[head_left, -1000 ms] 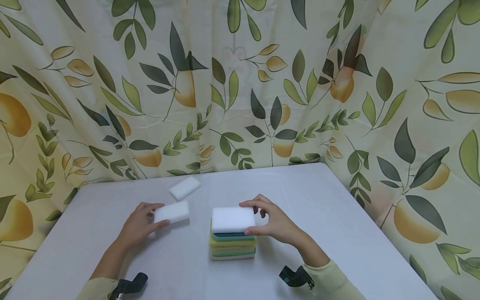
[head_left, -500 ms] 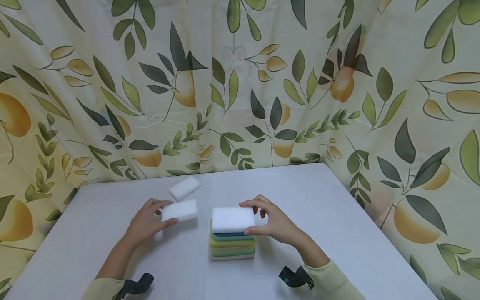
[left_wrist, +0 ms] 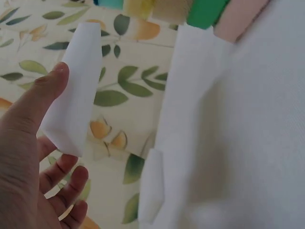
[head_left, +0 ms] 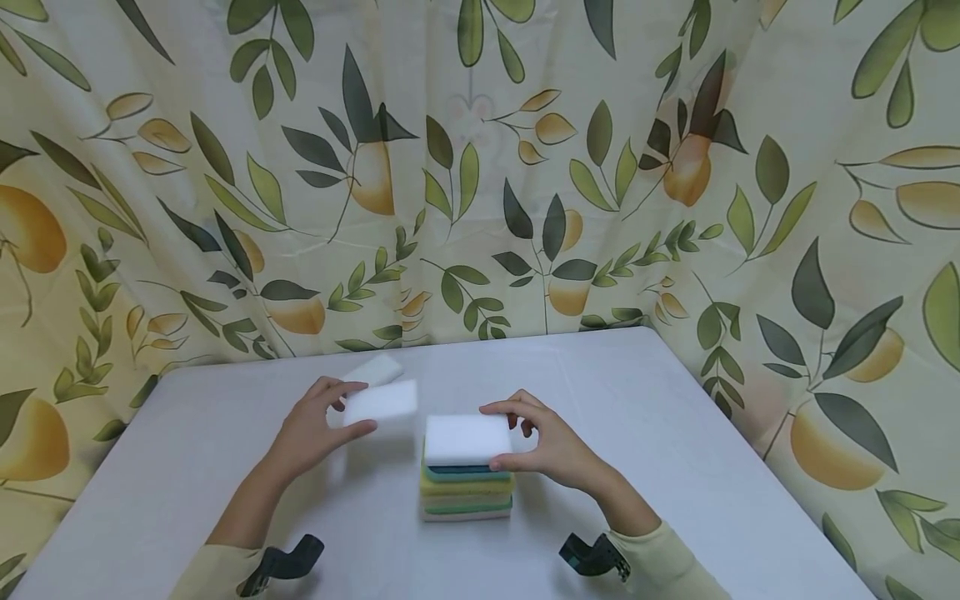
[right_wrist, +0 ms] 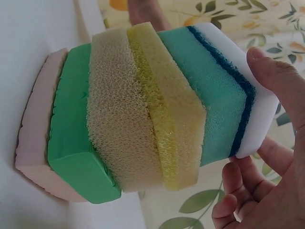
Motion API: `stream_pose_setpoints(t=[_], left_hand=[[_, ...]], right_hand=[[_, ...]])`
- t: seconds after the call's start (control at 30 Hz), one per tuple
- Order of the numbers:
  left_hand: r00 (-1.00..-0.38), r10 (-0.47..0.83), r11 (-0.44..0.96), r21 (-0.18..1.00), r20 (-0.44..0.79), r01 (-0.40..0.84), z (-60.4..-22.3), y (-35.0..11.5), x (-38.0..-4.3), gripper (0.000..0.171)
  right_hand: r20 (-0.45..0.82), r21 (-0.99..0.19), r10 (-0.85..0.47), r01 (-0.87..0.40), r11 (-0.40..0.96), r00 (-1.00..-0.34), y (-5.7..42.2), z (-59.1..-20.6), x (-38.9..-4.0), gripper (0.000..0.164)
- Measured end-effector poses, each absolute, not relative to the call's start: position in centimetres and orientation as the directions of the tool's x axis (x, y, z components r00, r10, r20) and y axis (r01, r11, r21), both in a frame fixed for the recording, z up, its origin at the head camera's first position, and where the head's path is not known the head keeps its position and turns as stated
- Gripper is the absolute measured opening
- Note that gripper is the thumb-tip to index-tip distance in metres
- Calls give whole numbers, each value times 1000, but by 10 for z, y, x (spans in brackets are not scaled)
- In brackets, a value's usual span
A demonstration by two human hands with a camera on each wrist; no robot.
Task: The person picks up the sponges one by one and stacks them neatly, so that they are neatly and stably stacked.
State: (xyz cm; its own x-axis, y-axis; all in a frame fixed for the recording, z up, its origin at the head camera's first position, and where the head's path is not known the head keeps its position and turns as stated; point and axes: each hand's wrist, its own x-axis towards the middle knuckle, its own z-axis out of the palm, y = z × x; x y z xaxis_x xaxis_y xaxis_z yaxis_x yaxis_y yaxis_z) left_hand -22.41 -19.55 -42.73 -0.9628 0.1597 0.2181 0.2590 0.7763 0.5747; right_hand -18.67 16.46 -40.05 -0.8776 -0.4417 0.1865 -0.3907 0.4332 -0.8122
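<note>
In the head view my left hand [head_left: 311,429] pinches a white sponge block [head_left: 382,402] between thumb and fingers, raised over the table just left of a sponge stack. The left wrist view shows this white block [left_wrist: 76,90] tilted, the thumb pressed on one face. My right hand [head_left: 551,442] grips the right end of another white sponge block [head_left: 465,438], which tops the stack. Below it, in the right wrist view, come a teal sponge [right_wrist: 205,90] with a dark blue scrubbing layer, a yellow sponge [right_wrist: 167,95], a beige one [right_wrist: 119,105], a green one [right_wrist: 78,133] and a pale pink one [right_wrist: 40,129].
A third white sponge block [head_left: 378,367] lies on the white-covered table [head_left: 615,392] behind my left hand, partly covered by the held block. A leaf-and-fruit patterned curtain [head_left: 480,208] hangs around the table's back and sides.
My left hand has moved right and farther back with the white sponge block, lifting it higher and closer to the stack. The right hand and the stack have stayed in place.
</note>
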Motion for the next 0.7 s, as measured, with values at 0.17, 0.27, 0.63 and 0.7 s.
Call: stream_pose_setpoints(t=[0.17,0.27,0.63,0.7], left_hand=[[-951,191,749,589,245,302,-413,-185,-224,72],[-947,203,742,592,248,315,-407,-180,-223,71],[-934,220,743,572,281,347,-392,-172,-218,70],[-932,219,745,567,289,351,-389,-172,-218,69]], right_hand=[[186,-813,-442,-390,432,-877,165,-400,-186,57],[183,-810,-440,-389,438,-879,165,-401,-187,57],[190,-808,-432,-390,442,-882,165,-402,-188,58],[192,-808,-431,-391,441,-882,165,-403,-188,58]])
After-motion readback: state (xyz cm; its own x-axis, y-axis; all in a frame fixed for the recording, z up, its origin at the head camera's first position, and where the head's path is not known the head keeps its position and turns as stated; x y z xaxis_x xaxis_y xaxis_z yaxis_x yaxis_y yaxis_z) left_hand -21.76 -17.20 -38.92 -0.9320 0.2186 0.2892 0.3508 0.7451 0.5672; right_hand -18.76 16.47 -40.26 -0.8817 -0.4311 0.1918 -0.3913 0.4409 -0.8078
